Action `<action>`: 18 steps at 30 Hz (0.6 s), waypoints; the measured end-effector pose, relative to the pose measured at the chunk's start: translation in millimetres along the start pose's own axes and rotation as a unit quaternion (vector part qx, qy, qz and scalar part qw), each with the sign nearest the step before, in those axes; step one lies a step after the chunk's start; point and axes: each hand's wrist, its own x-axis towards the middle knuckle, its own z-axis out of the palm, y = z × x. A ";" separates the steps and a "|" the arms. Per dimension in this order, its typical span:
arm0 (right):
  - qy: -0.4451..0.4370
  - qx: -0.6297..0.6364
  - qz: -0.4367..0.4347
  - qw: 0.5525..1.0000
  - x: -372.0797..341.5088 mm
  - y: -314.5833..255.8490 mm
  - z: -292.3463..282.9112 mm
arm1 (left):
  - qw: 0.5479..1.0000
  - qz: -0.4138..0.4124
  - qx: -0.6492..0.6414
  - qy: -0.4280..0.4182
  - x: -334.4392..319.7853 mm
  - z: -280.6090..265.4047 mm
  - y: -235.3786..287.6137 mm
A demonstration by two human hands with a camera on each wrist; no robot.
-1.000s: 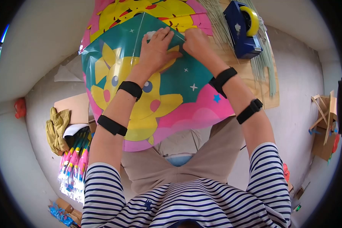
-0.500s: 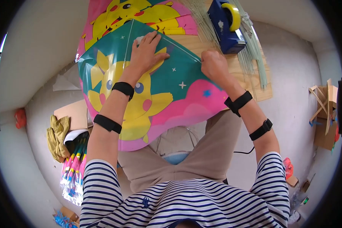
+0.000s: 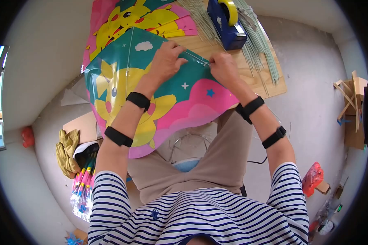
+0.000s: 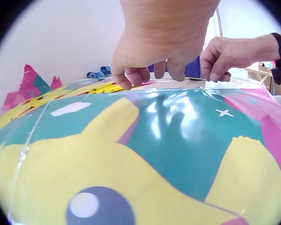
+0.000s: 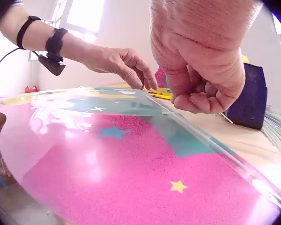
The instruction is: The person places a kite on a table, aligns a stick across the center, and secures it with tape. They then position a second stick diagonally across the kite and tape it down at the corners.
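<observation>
A diamond-shaped kite (image 3: 163, 110) of shiny film, printed with a yellow cartoon figure on green and pink, lies in front of me. One thin pale rod (image 5: 210, 143) runs along its upper right edge. My left hand (image 3: 166, 60) is over that edge, palm down with loosely bent fingers; the left wrist view has its fingertips (image 4: 178, 72) close over the rod. Farther down the same edge is my right hand (image 3: 225, 70). In the right wrist view its fingers (image 5: 196, 102) are curled with the thumb against them, beside the rod, and no held thing shows.
Beyond the kite lies a stack of printed sheets (image 3: 161, 24). A blue tape dispenser (image 3: 233, 36) with yellow tape stands on the wooden table (image 3: 270, 83), among many thin pale sticks (image 3: 259, 55). Packaged kites (image 3: 84, 183) and a mustard cloth (image 3: 67, 153) are at the lower left.
My right hand has moved down along the kite's upper right edge, away from the left. My left hand has shifted off the white cloud towards that edge, uncovering the cloud.
</observation>
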 end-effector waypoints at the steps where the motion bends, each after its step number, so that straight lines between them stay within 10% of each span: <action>1: -0.001 -0.009 0.000 1.000 1.5 0.2 5.4 | 1.000 -0.004 -0.009 0.006 -0.1 8.8 1.1; 18: -0.071 -0.075 0.063 0.993 -45.5 12.8 -43.8 | 0.999 -0.015 0.022 0.039 -7.0 27.2 5.4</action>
